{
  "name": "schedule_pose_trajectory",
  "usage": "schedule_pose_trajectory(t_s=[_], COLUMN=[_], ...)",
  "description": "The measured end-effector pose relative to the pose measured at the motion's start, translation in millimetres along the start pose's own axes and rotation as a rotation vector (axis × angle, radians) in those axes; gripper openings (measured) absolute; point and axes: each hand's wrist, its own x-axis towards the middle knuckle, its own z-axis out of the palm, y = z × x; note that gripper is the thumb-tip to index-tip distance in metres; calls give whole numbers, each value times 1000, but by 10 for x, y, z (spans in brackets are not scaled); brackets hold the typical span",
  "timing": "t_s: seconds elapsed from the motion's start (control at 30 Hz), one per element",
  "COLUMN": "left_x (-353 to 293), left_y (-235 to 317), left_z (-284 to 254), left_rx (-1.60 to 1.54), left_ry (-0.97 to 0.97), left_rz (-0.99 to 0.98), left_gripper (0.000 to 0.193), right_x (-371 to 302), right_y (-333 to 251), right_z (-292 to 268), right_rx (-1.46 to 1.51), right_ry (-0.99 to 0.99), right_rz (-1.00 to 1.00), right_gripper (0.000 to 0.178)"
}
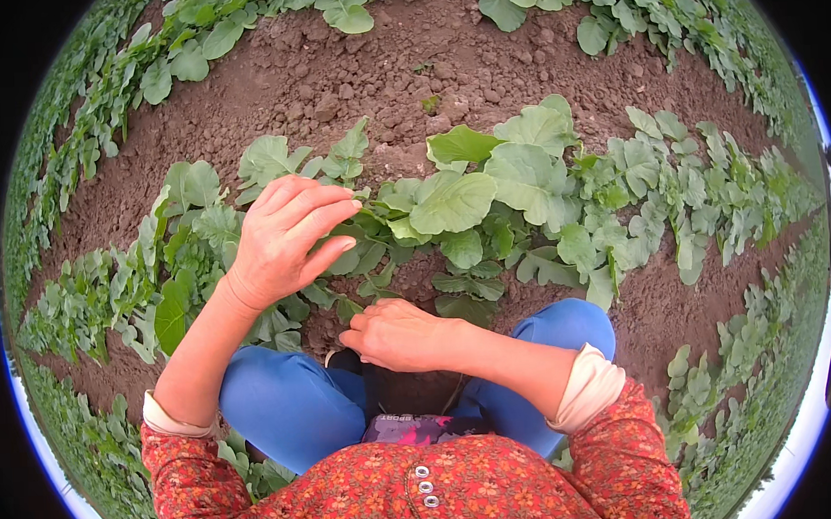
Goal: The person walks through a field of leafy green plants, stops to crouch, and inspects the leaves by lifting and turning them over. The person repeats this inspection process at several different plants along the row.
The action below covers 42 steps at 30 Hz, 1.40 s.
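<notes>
My left hand [291, 236] is over the row of broad-leaved green plants [455, 203], fingers stretched out to the right and thumb apart, its fingertips at the edge of the leaves. Nothing shows in its grasp. Lower down, between my knees and the row, my right hand [400, 336] is closed with its fingers curled down toward the soil. Small green leaves [347, 309] stick out beside its knuckles. Whatever those fingers grip, if anything, is hidden beneath the hand.
Brown, crumbly soil [409, 68] lies beyond the row, with a tiny seedling [430, 104] in it. More leafy rows run along the far side [189, 61] and at the right [732, 404]. My bent knees in blue trousers [288, 401] are close to the plants.
</notes>
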Motion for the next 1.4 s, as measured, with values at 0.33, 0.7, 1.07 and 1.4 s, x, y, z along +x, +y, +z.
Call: schedule_pose_trajectory(t_s=[0.33, 0.7, 1.07, 1.4], left_x=[1023, 1479, 1276, 664], left_y=[583, 813, 1013, 1005], left_z=[926, 1183, 780, 884], left_rx=[106, 16, -143, -323], left_ry=[-216, 112, 87, -175], left_rz=[61, -68, -134, 56], left_gripper=[61, 14, 38, 32], right_x=[-523, -1559, -2022, -2401], right_y=[-195, 30, 319, 497], right_z=[-890, -1112, -1201, -1104], right_rx=[84, -277, 279, 824], right_ry=[-41, 686, 1188, 1637], right_rz=[152, 655, 723, 541], right_gripper=[21, 48, 43, 34])
